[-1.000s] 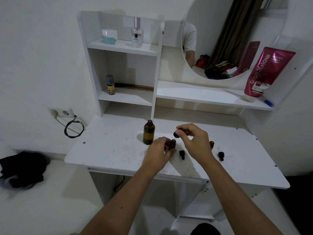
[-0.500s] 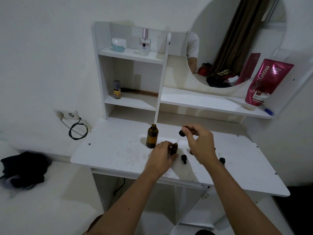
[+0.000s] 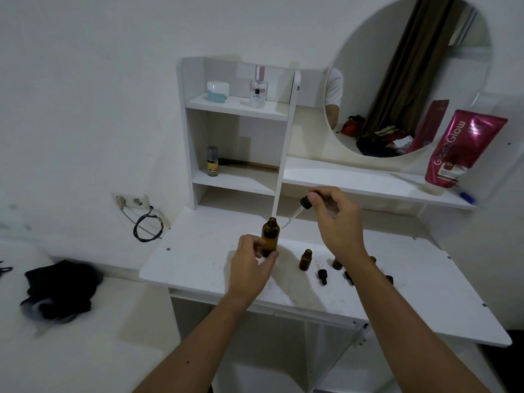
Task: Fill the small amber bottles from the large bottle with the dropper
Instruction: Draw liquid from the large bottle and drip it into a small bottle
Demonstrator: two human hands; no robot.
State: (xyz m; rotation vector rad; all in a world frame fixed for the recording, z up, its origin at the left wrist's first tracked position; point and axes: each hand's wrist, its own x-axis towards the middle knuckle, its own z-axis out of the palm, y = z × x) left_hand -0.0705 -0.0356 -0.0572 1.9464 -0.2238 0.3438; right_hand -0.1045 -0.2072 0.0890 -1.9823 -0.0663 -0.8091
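The large amber bottle point(image 3: 270, 234) stands open on the white desk point(image 3: 198, 259), and my left hand point(image 3: 251, 263) grips its lower body. My right hand point(image 3: 334, 219) holds the dropper point(image 3: 301, 208) by its black bulb, glass tube slanting down-left, its tip just right of the large bottle's neck. A small amber bottle point(image 3: 305, 260) stands open to the right of the large one. More small bottles point(image 3: 336, 263) are partly hidden behind my right forearm. Two loose black dropper caps point(image 3: 322, 275) lie on the desk near them.
A shelf unit point(image 3: 238, 109) behind holds a jar, a perfume bottle and a small spray can. A pink tube point(image 3: 459, 148) leans by the round mirror point(image 3: 408, 75). A cable loop point(image 3: 147, 226) hangs at the desk's left edge. Dark cloth point(image 3: 59, 287) lies on the bed.
My left hand let go of the small bottle and took the large bottle. My right hand lifted the dropper up and toward the large bottle's neck. The view shifted left.
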